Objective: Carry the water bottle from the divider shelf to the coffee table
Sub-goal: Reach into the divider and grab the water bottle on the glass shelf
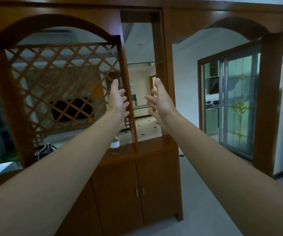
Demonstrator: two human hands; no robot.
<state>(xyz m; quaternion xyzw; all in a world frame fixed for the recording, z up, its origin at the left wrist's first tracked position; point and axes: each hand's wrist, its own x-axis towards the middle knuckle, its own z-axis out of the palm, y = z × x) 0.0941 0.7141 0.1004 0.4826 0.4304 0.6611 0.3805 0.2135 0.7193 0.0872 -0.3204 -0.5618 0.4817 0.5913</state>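
A clear water bottle (133,94) with a blue label stands upright on a shelf (141,106) inside the tall opening of the wooden divider (161,68). Both my arms stretch out toward it. My left hand (118,99) is open, palm turned inward, just left of the bottle and in front of the slanted wooden post. My right hand (159,101) is open too, fingers spread, a little to the right of the bottle. Neither hand touches the bottle. The bottle's lower part is partly hidden by the post.
A second bottle (116,148) with a white label stands on the cabinet top (151,147), half hidden by my left forearm. A lattice panel (60,86) fills the divider's left side. An arched passage and sliding glass doors (236,103) lie to the right.
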